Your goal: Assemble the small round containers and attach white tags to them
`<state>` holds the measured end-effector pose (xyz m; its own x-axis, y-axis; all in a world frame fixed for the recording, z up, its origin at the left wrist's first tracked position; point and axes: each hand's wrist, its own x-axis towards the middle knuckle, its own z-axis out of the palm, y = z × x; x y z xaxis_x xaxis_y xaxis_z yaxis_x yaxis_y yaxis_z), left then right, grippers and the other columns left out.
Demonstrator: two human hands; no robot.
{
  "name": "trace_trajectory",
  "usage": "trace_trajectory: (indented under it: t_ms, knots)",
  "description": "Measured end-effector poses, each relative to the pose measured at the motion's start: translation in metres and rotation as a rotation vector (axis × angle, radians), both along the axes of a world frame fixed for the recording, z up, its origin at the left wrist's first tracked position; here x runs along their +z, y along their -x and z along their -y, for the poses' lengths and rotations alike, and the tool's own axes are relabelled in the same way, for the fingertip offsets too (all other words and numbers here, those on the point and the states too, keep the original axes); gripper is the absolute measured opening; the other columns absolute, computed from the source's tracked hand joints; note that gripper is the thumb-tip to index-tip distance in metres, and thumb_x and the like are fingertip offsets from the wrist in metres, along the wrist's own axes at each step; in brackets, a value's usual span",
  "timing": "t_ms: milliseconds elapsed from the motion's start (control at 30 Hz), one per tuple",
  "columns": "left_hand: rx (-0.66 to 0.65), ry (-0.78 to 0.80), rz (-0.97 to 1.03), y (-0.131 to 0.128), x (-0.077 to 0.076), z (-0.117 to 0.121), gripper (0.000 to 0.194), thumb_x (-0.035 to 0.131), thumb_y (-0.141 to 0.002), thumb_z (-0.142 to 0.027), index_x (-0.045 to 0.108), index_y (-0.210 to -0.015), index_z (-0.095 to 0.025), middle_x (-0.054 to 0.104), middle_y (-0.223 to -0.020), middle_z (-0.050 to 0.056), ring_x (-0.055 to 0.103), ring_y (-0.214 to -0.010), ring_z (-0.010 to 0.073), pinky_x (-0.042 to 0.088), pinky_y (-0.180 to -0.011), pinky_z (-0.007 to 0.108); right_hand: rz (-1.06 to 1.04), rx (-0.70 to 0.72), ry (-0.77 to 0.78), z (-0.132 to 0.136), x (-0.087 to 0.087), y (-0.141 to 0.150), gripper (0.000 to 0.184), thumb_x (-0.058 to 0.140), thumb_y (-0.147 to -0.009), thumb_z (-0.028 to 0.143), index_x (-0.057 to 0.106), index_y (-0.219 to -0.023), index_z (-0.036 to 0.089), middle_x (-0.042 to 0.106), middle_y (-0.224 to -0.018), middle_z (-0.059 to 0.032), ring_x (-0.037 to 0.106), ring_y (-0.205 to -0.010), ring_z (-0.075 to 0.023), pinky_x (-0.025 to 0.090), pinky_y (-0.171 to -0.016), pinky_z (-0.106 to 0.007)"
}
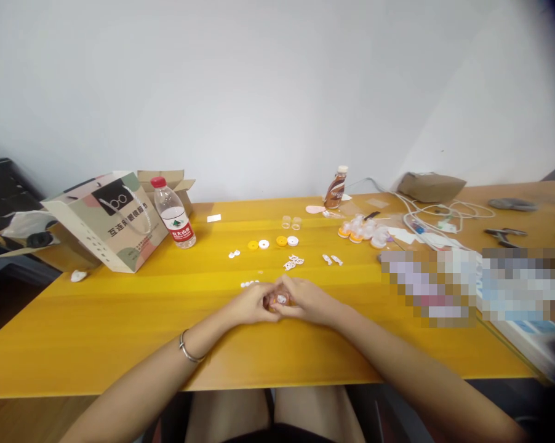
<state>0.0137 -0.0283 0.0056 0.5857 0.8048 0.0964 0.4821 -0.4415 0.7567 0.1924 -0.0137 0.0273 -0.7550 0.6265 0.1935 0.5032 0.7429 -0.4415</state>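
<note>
Orange-white piece point(280, 299) — between both hands point(255, 302) point(309, 301)

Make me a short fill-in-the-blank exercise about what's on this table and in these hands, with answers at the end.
1. The small object showing a white patch sits between the right hand and the ____ hand.
2. Beside each yellow round plastic disc lies a ____ round plastic disc.
3. The clear plastic water bottle has a ____ cap.
4. The arm without the silver metal bracelet is the ____ one.

Missing words: left; white; red; right.
</note>
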Motion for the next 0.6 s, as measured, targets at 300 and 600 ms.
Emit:
trace_trajectory:
  t_ms: [300,600]
  knots:
    - [0.040,0.030,-0.019,0.000,-0.004,0.000,0.019,0.060,-0.062,-0.023,0.055,-0.077,-0.013,0.047,-0.059,-0.005,0.039,-0.050,0.0056,0.030,-0.046,0.015,-0.285,0.005,0.029,-0.012,0.006,-0.012,0.014,0.050,-0.077,0.027,0.043,-0.087,0.019,0.053,-0.073,0.0000,0.049,-0.064,-0.0111,0.041,-0.061,-0.023]
    - [0.028,0.011,-0.017,0.001,-0.003,0.000,0.024,0.061,-0.063,-0.024,0.057,-0.085,-0.014,0.054,-0.065,-0.002,0.041,-0.053,0.0063,0.033,-0.048,0.016,-0.339,-0.604,-0.081,-0.108,0.009,-0.046,0.027,0.051,-0.078,0.029,0.051,-0.102,0.018,0.061,-0.080,-0.0046,0.058,-0.072,-0.0160,0.044,-0.069,-0.028]
